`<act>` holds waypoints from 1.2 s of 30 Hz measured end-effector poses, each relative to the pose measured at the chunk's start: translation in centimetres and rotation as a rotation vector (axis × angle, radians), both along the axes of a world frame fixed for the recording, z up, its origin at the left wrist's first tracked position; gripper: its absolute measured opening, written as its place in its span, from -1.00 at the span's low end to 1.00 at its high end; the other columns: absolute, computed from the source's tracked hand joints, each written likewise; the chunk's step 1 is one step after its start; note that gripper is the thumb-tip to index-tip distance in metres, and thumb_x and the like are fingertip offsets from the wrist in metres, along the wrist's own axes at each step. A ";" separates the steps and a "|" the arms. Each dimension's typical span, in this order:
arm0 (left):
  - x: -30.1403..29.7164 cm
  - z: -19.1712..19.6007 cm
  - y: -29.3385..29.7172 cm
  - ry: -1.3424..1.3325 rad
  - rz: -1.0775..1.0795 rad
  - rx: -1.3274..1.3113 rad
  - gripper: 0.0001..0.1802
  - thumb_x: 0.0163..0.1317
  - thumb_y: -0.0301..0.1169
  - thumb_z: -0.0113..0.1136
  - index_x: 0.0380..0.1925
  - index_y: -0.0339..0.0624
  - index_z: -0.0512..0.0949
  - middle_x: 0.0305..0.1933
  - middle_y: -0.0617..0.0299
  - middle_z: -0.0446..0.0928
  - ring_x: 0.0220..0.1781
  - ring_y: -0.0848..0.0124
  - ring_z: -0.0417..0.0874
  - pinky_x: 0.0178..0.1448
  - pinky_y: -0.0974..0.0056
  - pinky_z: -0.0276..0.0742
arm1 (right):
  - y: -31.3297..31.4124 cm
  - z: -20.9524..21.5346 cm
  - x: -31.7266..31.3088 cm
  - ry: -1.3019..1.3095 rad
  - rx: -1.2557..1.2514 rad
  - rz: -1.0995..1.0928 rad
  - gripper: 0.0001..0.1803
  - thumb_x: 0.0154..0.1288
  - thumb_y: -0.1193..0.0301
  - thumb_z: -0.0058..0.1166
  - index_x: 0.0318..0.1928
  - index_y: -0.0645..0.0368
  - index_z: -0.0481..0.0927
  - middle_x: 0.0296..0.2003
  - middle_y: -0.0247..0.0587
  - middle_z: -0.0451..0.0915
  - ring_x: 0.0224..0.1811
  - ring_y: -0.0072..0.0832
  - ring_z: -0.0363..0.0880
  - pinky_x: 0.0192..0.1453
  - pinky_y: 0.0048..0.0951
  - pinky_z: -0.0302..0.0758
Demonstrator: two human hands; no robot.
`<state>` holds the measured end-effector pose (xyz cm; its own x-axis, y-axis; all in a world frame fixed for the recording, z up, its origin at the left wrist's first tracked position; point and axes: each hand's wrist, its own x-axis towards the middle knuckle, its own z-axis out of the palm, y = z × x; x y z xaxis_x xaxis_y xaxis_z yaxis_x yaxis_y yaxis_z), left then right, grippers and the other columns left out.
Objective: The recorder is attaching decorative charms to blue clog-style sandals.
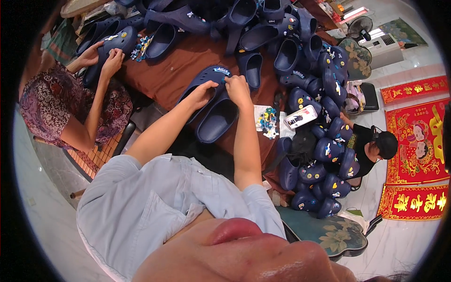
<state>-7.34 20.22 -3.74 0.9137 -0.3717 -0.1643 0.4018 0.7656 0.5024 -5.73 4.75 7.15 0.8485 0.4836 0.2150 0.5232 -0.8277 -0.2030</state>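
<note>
Over a table draped in reddish-brown cloth, a person in a light-blue shirt handles a navy-blue foam clog with vent holes, its toe turned to the far right and bearing a light-blue lettering charm. The bare left hand holds the clog in a narrow grip at its near side; the bare right hand is at the toe beside the charm, its fingertips hidden, so whether they grip a small piece cannot be told. A second navy foam clog, opening upward, lies just to the near side. At right, a cluster of blue, yellow and white charms lies near a white-edged phone, with charm-studded navy clogs heaped beyond. At left, a co-worker in a patterned garment has both hands on another navy clog. A person in a black cap appears at right, near red-and-gold banners.
</note>
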 end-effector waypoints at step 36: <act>1.9 -2.2 1.8 -0.071 -0.054 -0.058 -0.86 0.18 -0.37 0.15 -0.30 -0.17 0.58 -0.21 0.29 0.57 -0.08 0.45 0.53 0.15 0.28 0.37 | 2.8 0.4 1.3 -0.027 -0.185 -0.085 -0.79 0.10 0.43 0.02 -0.32 0.17 0.71 -0.20 -0.05 0.67 0.05 -0.11 0.48 0.08 -0.02 0.34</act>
<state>-5.47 21.98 -5.97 0.9007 -0.4277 -0.0763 0.4080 0.7724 0.4867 -4.47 7.58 7.53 0.8829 0.4442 0.1524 0.4533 -0.8908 -0.0299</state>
